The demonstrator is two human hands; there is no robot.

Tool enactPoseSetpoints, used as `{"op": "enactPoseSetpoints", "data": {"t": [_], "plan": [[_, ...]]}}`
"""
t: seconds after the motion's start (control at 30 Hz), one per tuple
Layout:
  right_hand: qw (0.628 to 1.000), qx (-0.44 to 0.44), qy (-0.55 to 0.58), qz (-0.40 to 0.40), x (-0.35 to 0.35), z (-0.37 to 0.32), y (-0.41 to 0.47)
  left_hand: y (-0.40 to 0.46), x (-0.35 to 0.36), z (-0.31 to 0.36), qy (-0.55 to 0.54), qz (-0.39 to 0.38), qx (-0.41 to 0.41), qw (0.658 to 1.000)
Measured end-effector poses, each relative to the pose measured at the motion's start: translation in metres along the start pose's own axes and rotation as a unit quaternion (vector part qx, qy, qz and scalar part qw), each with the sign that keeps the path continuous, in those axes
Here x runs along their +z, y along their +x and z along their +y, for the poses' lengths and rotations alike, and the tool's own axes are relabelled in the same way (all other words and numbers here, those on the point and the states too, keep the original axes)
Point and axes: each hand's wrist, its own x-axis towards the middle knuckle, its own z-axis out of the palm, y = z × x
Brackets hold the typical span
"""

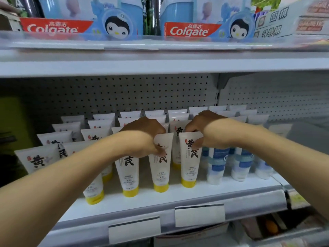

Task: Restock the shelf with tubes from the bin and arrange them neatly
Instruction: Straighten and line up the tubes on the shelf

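Several white tubes with yellow caps and black characters stand cap-down in rows on the white shelf (178, 196). My left hand (146, 134) pinches the top of one front-row tube (161, 168), thumb on its face. Just to the right, my right hand (199, 129) pinches the top edge of the neighbouring front-row tube (189, 164). Both tubes stand upright with their caps on the shelf. Another front tube (129, 173) stands to their left, partly behind my left forearm. The bin is out of view.
White-and-blue tubes (216, 164) stand to the right of the yellow-capped rows. Above, an upper shelf holds Colgate boxes (188, 30) with penguin packaging. A pegboard back wall (124, 93) closes the bay. Two blank price labels (199, 214) hang on the shelf's front rail.
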Motion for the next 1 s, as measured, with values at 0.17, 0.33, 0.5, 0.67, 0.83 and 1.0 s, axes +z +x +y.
{"op": "enactPoseSetpoints", "data": {"t": [0.17, 0.33, 0.5, 0.67, 0.83, 1.0], "plan": [[1.000, -0.016, 0.019, 0.000, 0.001, 0.004, 0.003, 0.000, 0.000, 0.002, 0.000, -0.003, -0.003, 1.000], [0.999, -0.015, 0.035, -0.003, 0.003, 0.007, 0.004, 0.003, 0.001, 0.000, -0.007, -0.008, -0.013, 1.000], [0.997, -0.019, 0.074, 0.023, -0.012, 0.015, 0.000, 0.000, -0.017, 0.000, -0.040, 0.013, -0.009, 0.999], [0.985, -0.010, 0.113, 0.131, -0.032, 0.034, 0.018, 0.012, -0.039, -0.015, -0.063, 0.104, 0.008, 0.993], [0.993, -0.051, 0.101, 0.038, -0.022, 0.038, 0.048, 0.034, -0.036, -0.022, -0.030, 0.032, 0.002, 0.999], [0.994, -0.086, 0.068, -0.007, -0.010, 0.033, 0.065, 0.051, -0.024, -0.022, 0.004, -0.019, 0.001, 1.000]]}}
